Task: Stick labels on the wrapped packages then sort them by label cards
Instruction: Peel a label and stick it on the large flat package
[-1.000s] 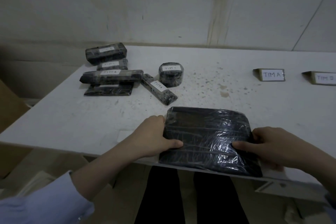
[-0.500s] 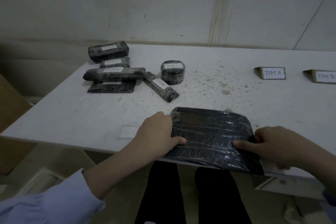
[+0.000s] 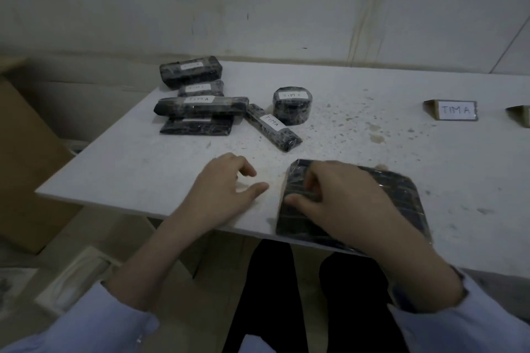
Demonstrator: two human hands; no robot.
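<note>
White table (image 3: 143, 169) holds "TIM A" card (image 3: 456, 110), labelled packages (image 3: 200, 103).

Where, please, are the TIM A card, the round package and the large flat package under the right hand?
TIM A card (image 3: 456, 110): head view, white face.
Round package (image 3: 292, 106): head view, front side wall.
Large flat package (image 3: 407, 195): head view, bare top right of the hand.

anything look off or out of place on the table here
The big flat package under the right hand hangs over the table's near edge and shows no label, unlike most of the pile. The tabletop is speckled with stains. The long package lies askew beside the stack.
</note>
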